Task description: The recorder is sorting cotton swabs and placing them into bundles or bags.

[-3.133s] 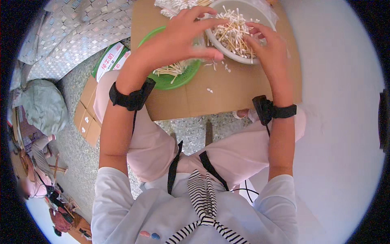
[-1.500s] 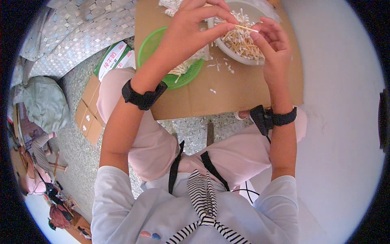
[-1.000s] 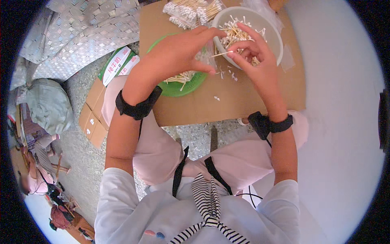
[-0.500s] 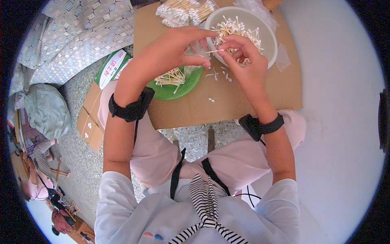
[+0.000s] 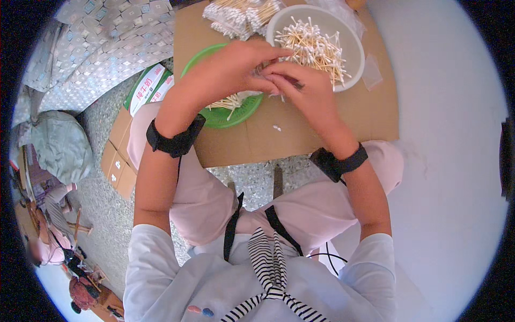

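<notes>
My left hand [image 5: 248, 67] curls over the green basket [image 5: 248, 111], thumb and fingers closed round a see-through plastic bag [image 5: 261, 67], of which only a sliver shows. My right hand [image 5: 308, 91] meets it at the fingertips. Its fingers are bent and pressed together, and whatever they pinch is hidden. Loose cotton swabs [image 5: 229, 102] lie in the green basket, partly covered by my left forearm. Just beyond my right hand stands a white bowl [image 5: 357, 67] heaped with cotton swabs [image 5: 311, 45].
Bundled cotton swabs [image 5: 241, 16] in plastic lie at the far edge of the cardboard-topped table [image 5: 322, 129]. A flat plastic bag [image 5: 372, 72] is right of the bowl. White cotton scraps [image 5: 277, 127] lie on the cardboard. A green-and-white carton [image 5: 147, 88] stands at left; a white wall [image 5: 450, 134] is at right.
My right hand has moved left and brought its fingertips against my left hand. The cotton swab it pinched before is now out of sight between the hands.
</notes>
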`<state>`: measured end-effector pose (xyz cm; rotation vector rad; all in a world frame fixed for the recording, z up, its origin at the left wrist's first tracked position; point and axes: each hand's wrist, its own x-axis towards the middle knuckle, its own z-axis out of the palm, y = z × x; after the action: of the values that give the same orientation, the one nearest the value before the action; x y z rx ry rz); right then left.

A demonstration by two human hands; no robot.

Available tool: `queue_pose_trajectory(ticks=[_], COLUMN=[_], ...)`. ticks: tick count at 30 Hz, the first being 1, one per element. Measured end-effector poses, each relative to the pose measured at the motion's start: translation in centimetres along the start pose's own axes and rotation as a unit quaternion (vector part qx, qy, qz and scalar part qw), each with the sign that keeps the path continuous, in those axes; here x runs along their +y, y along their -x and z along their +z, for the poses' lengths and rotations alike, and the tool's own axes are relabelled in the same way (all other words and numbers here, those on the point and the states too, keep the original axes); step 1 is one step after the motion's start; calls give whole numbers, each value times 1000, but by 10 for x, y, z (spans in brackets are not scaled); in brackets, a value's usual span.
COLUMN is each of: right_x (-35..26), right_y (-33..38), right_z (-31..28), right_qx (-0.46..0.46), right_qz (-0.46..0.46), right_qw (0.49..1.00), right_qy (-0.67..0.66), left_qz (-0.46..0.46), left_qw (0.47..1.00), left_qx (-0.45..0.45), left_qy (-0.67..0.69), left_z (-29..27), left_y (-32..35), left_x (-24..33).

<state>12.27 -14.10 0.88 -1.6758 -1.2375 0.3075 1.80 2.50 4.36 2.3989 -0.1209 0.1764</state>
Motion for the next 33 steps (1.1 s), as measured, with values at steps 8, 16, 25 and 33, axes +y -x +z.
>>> queue_pose_trajectory(ticks=[8, 16, 25, 33], right_x=[15, 50, 55, 51], right_y=[-19, -16, -19, -25], right_z=[-55, -68, -55, -48], right_qx=[133, 54, 92, 106], right_qz=[22, 8, 59, 73], right_qw=[989, 952, 967, 963], right_qy=[59, 301, 230, 236], left_qz=[12, -6, 20, 13], left_qw=[995, 995, 994, 994], left_qx=[42, 49, 52, 56], left_qy=[-92, -83, -96, -96], left_z=[-7, -3, 0, 4], left_y=[2, -2, -6, -5], left_x=[1, 0, -2, -6])
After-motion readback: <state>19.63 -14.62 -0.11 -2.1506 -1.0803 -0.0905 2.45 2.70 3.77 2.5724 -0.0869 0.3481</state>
